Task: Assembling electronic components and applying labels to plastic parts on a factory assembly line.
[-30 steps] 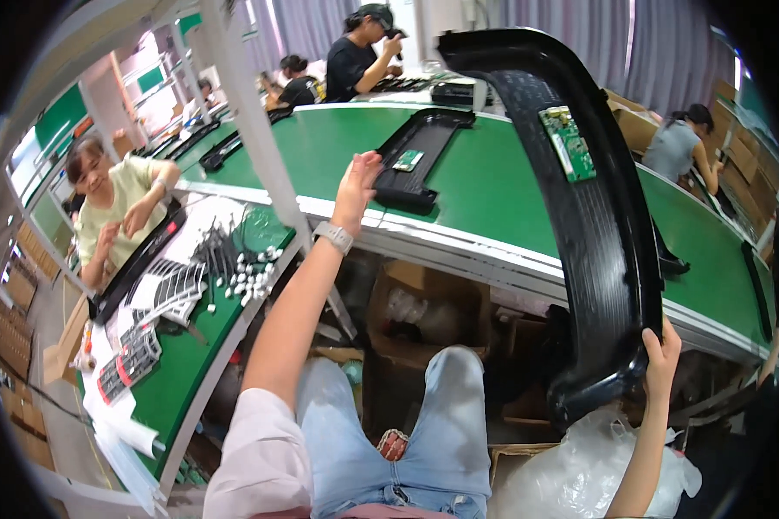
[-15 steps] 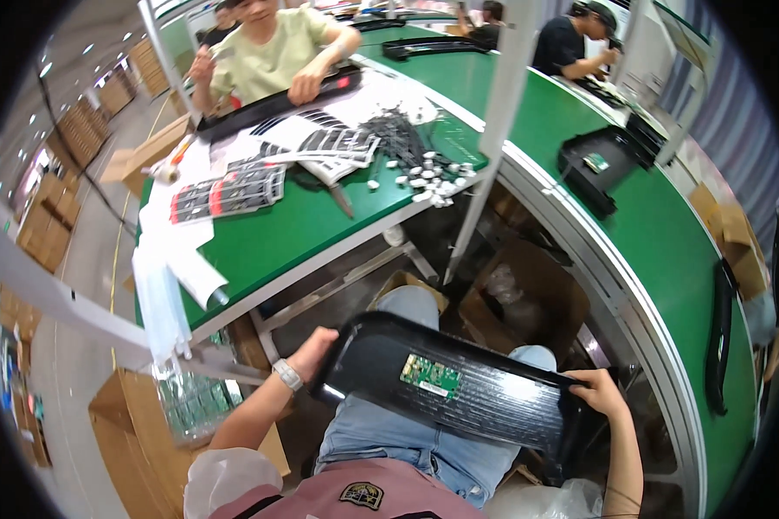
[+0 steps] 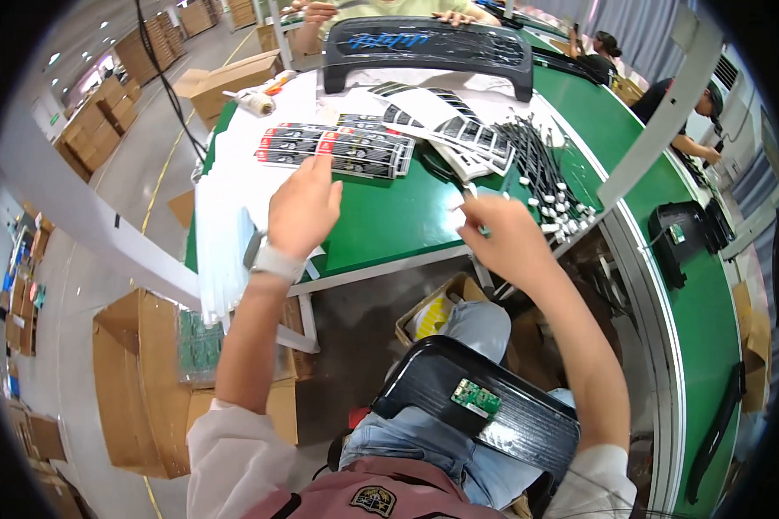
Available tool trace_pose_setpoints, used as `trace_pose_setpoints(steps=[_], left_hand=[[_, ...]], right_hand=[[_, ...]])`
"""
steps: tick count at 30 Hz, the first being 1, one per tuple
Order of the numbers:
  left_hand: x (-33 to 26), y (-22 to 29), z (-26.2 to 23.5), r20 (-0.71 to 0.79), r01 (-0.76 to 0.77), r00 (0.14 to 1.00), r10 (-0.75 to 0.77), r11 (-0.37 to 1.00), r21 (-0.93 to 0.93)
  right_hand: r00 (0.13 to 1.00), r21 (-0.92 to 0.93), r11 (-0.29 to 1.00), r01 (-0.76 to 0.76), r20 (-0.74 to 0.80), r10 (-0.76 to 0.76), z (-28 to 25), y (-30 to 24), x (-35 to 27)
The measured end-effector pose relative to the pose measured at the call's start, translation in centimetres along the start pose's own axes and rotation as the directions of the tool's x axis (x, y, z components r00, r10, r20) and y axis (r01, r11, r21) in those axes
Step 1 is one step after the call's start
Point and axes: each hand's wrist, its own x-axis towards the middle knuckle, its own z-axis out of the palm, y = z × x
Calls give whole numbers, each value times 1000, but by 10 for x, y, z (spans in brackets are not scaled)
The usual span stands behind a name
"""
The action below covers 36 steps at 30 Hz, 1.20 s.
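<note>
My left hand point(image 3: 305, 208) reaches over the green table, fingertips at the near edge of a sheet of black-and-red labels point(image 3: 346, 149). Its forefinger and thumb are stretched apart. With fingers curled, my right hand point(image 3: 509, 238) hangs at the table's front edge, against the end of a dark-handled tool point(image 3: 441, 164); whether it grips the tool is hidden. Across my lap lies a glossy black plastic housing point(image 3: 519, 402), tilted, untouched by either hand. A small green circuit board point(image 3: 476, 397) sits on it.
Cables with white connectors point(image 3: 550, 177) are heaped at the table's right. Opposite, a person's hand point(image 3: 453, 17) rests on another black housing point(image 3: 428, 56). White strips point(image 3: 221, 251) hang off the left edge. A cardboard box point(image 3: 138, 381) stands at lower left, and a curved green conveyor point(image 3: 710, 346) at right.
Both my hands have let go of the black housing, now lying on my lap, and moved forward to the table. The person opposite has turned their housing to stand facing me.
</note>
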Motion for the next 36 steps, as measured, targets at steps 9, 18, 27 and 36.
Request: trace_pose_setpoints(steps=[9, 18, 27, 36], left_hand=[[7, 48, -11, 176, 66, 968, -181, 856, 513], [64, -16, 27, 181, 57, 972, -150, 898, 435], [61, -20, 74, 255, 25, 946, -201, 828, 561], [66, -35, 67, 359, 167, 887, -289, 928, 334]], right_hand=[[917, -123, 992, -14, -398, -36, 118, 36, 123], [882, -166, 985, -36, -470, -47, 89, 14, 96], [867, 7, 984, -177, -472, 159, 60, 49, 69], [747, 124, 922, -366, -551, 371, 21, 67, 48]])
